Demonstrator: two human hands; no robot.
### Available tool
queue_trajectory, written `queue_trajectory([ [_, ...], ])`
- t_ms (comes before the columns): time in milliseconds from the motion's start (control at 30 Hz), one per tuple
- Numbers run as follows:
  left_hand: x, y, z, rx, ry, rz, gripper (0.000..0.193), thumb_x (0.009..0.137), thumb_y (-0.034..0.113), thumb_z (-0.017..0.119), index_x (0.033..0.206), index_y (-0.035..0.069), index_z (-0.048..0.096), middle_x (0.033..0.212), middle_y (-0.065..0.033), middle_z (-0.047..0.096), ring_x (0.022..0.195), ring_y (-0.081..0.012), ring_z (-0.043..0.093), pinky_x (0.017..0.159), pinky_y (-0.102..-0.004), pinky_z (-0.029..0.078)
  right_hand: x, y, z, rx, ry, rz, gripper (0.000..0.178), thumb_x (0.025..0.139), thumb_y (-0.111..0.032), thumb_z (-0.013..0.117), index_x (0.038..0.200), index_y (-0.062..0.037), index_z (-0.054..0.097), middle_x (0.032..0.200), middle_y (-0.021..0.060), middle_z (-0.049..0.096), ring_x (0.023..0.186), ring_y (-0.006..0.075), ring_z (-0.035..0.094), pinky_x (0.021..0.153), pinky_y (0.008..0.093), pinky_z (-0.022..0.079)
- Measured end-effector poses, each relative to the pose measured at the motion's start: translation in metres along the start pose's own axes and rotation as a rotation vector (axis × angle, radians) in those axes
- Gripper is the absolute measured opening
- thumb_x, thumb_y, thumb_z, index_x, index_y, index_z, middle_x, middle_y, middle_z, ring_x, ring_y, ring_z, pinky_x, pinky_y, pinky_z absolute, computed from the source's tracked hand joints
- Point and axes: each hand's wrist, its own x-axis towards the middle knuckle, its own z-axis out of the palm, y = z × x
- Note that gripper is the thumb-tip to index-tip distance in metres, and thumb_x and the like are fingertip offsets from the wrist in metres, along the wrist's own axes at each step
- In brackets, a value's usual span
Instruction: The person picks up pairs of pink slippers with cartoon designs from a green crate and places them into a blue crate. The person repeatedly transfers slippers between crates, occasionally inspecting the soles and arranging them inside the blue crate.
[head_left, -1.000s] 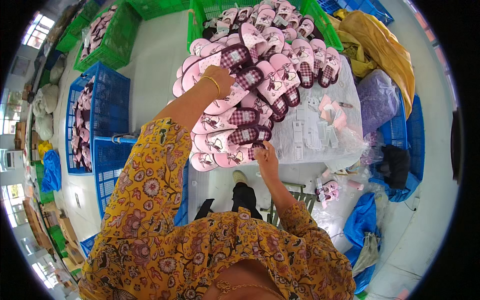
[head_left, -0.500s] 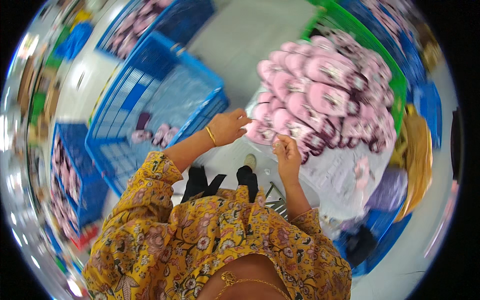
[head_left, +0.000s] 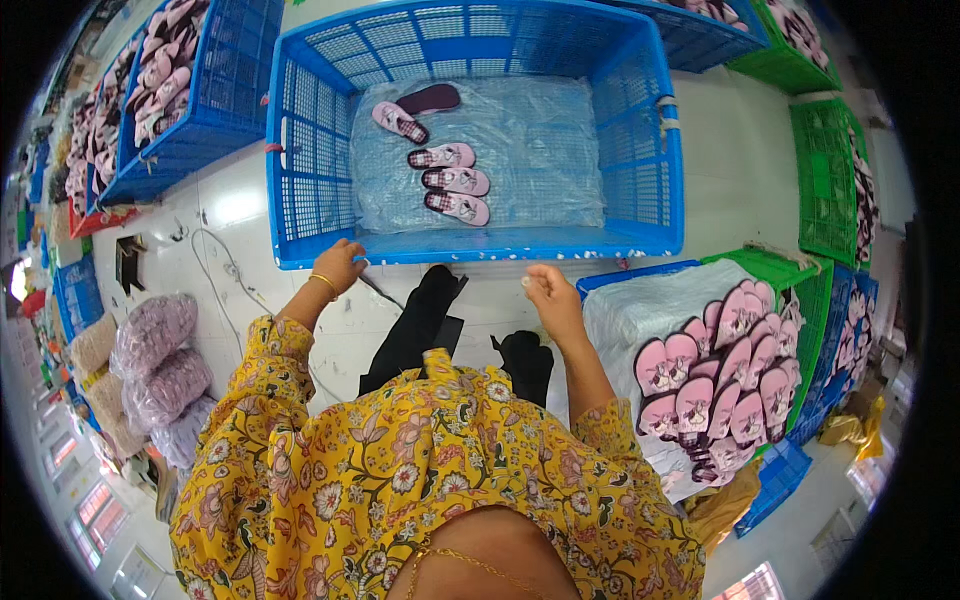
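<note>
Nearest, at person's right: pink slippers [head_left: 722,385] stacked in overlapping rows on white plastic sheet [head_left: 640,310].

At person's left, on floor: bagged bundles [head_left: 160,345], clear wrap, pinkish-grey contents.

Left hand [head_left: 340,266]: fingers curled, closed on front rim of blue crate [head_left: 470,245].

Right hand [head_left: 550,292]: loosely fisted, raised just short of same rim; contents of fist cannot be told.

Inside crate: clear plastic liner [head_left: 540,150] laid flat; five slippers [head_left: 450,180] placed on liner at left.

Further: more blue and green crates [head_left: 830,170] filled with slippers.
</note>
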Motion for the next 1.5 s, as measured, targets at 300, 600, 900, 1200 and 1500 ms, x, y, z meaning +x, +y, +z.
queue_trajectory([
  [300, 0.047, -0.094, 0.028, -0.130, 0.148, -0.118, 0.022, 0.089, 0.026, 0.055, 0.097, 0.007, 0.064, 0.096, -0.0114, 0.062, 0.088, -0.0311, 0.060, 0.078, -0.0385, 0.049, 0.165, 0.001, 0.114, -0.288, -0.191, -0.027, 0.028, 0.084, -0.024, 0.066, 0.100, -0.0017, 0.060, 0.089, 0.0142, 0.067, 0.080, 0.0246, 0.065, 0.072, 0.0337, 0.050],
  [600, 0.067, -0.104, 0.075, -0.029, 0.517, -0.098, 0.016, 0.088, 0.019, 0.053, 0.083, 0.010, 0.065, 0.079, -0.0068, 0.061, 0.072, -0.0266, 0.057, 0.064, -0.0380, 0.042, 0.346, 0.162, 0.151, -0.772, -0.239, -0.008, 0.022, 0.078, -0.022, 0.062, 0.091, -0.0054, 0.062, 0.090, 0.0182, 0.065, 0.086, 0.0368, 0.062, 0.074, 0.0459, 0.048],
  [900, 0.070, -0.104, 0.066, -0.140, 0.499, -0.129, 0.012, 0.085, 0.015, 0.054, 0.081, 0.009, 0.063, 0.075, -0.0071, 0.061, 0.066, -0.0260, 0.055, 0.061, -0.0376, 0.038, 0.464, 0.189, 0.245, -0.599, -0.264, -0.121, 0.025, 0.079, -0.028, 0.061, 0.093, -0.0077, 0.062, 0.091, 0.0179, 0.066, 0.087, 0.0353, 0.063, 0.076, 0.0441, 0.049],
  [1200, 0.074, -0.112, 0.064, -0.199, 0.421, -0.099, 0.011, 0.082, 0.015, 0.057, 0.084, 0.008, 0.064, 0.079, -0.0065, 0.064, 0.066, -0.0235, 0.057, 0.063, -0.0356, 0.040, 0.622, 0.206, 0.411, 0.049, -0.123, 0.197, 0.050, 0.082, -0.029, 0.067, 0.123, -0.0065, 0.050, 0.094, 0.0020, 0.056, 0.084, 0.0122, 0.049, 0.070, 0.0286, 0.041],
  [1500, 0.075, -0.121, 0.066, -0.219, 0.350, -0.117, 0.012, 0.085, 0.019, 0.054, 0.087, 0.011, 0.064, 0.084, -0.0004, 0.064, 0.069, -0.0174, 0.058, 0.065, -0.0316, 0.039, 0.698, 0.222, 0.472, -0.120, -0.057, 0.221, 0.031, 0.083, -0.030, 0.068, 0.100, -0.0062, 0.060, 0.079, 0.0048, 0.054, 0.063, 0.0146, 0.047, 0.052, 0.0323, 0.040],
])
